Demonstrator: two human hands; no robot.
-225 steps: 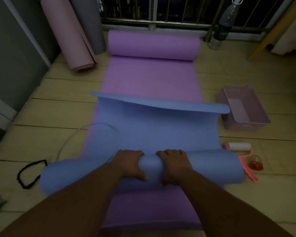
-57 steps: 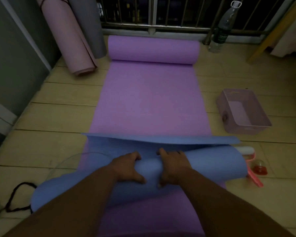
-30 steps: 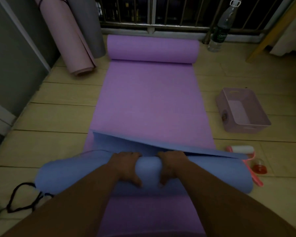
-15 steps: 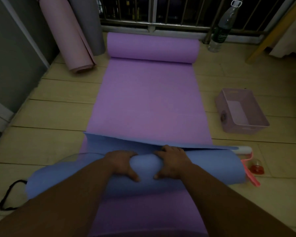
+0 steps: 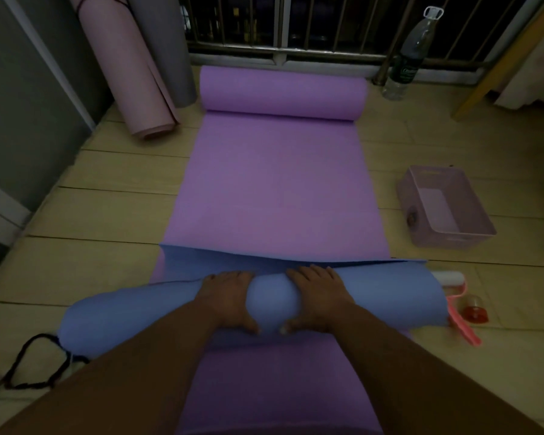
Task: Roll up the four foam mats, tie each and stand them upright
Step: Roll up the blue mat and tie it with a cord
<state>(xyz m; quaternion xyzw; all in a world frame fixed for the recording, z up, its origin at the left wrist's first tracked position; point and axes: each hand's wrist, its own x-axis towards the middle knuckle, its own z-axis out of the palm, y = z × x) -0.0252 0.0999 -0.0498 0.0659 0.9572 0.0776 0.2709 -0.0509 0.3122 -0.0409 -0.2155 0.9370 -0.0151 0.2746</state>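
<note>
A blue foam mat [image 5: 387, 302] lies rolled across a flat purple mat [image 5: 277, 183], with only a short blue flap still flat ahead of the roll. My left hand [image 5: 225, 301] and my right hand [image 5: 319, 301] grip the roll's middle side by side, fingers over its top and thumbs on the near side. The purple mat's far end is curled into a roll. A pink rolled mat [image 5: 129, 64], tied with a dark cord, and a grey rolled mat [image 5: 170, 48] stand upright at the back left. A black cord [image 5: 35, 362] lies on the floor at the left.
A pink plastic basket [image 5: 471, 237] sits on the wooden floor to the right. A lint roller [image 5: 449, 277] and a red tape dispenser [image 5: 474, 312] lie by the blue roll's right end. A water bottle [image 5: 412, 54] stands by the railing.
The blue roll has grown and moved forward, so the flat blue part has shrunk to a short flap. Both hands have stayed on the roll's middle.
</note>
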